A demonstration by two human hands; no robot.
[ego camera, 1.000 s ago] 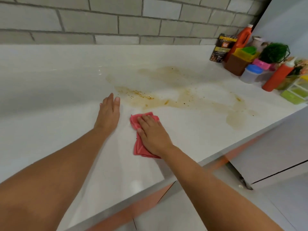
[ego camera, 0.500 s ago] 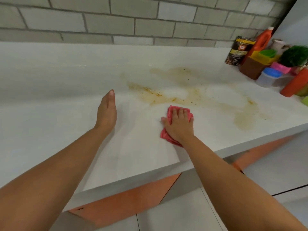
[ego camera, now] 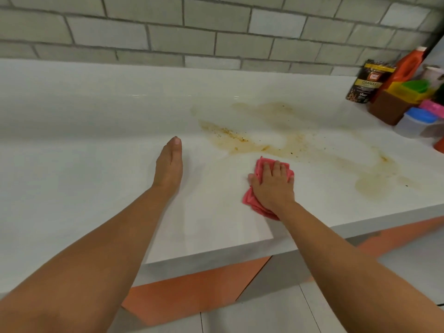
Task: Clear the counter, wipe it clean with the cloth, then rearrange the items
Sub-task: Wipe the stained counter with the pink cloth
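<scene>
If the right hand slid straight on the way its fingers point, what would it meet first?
Probably the brownish spill, just beyond the pink cloth that the right hand presses flat; the cloth's front edge would get there first.

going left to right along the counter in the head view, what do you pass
left hand → pink cloth, right hand pressing flat on it → dark granules pouch → blue-lidded tub

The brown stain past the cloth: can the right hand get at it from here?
Probably yes: the stain starts just beyond the right hand and the pink cloth under it, with only bare counter between them.
</scene>
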